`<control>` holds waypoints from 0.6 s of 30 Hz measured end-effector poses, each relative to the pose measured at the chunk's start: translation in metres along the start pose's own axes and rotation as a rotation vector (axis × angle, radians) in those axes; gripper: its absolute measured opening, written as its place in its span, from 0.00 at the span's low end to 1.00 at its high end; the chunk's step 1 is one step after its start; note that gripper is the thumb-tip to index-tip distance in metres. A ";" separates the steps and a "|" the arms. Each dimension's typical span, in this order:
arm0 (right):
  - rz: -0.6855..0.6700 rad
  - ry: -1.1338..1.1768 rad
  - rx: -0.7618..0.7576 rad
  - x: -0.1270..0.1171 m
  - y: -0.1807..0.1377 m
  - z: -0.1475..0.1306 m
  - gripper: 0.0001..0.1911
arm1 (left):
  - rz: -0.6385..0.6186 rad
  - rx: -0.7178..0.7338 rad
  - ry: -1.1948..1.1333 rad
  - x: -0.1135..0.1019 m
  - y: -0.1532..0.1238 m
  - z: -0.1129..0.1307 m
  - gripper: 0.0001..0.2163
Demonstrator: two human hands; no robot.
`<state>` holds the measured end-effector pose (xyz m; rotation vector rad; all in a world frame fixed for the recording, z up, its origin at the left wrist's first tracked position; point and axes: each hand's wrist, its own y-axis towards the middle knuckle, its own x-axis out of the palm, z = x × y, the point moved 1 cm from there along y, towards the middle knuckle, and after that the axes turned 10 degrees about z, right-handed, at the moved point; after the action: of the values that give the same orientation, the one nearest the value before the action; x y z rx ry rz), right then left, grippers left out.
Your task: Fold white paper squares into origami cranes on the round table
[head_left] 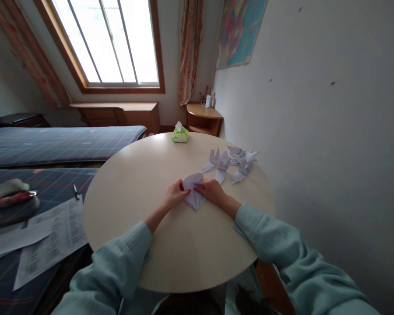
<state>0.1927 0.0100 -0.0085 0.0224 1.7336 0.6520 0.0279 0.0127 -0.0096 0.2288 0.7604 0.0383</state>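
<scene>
A partly folded sheet of white paper (195,200) lies on the round table (134,188), its point toward me and a flap standing up at the far side. My left hand (176,193) pinches the left edge of this paper between thumb and fingers. On the opposite edge, my right hand (214,191) grips the paper, with the thumb on top near the crease lines. The fingers beneath the flap are partly hidden. Just beyond my right hand sit several folded paper cranes (222,165) in a loose group.
A green tissue pack (180,134) stands at the table's far edge. To the left, a bed (52,144) holds printed sheets (52,245), a pen (76,191) and a bundle of cloth (9,194). The white wall (325,144) runs close along the table's right side.
</scene>
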 end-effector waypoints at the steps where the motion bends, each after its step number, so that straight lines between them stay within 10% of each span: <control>1: 0.000 0.004 -0.003 -0.001 0.000 -0.001 0.17 | 0.022 -0.005 0.048 0.001 -0.002 0.002 0.10; 11: -0.001 -0.010 0.021 0.003 -0.001 0.000 0.15 | 0.182 -0.106 0.035 0.014 -0.011 0.017 0.06; 18: -0.013 -0.001 0.032 0.003 0.000 0.001 0.17 | -0.251 -0.279 -0.569 0.008 0.003 0.005 0.13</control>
<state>0.1929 0.0114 -0.0109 0.0337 1.7422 0.6142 0.0376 0.0152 -0.0107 -0.1236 0.2064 -0.1533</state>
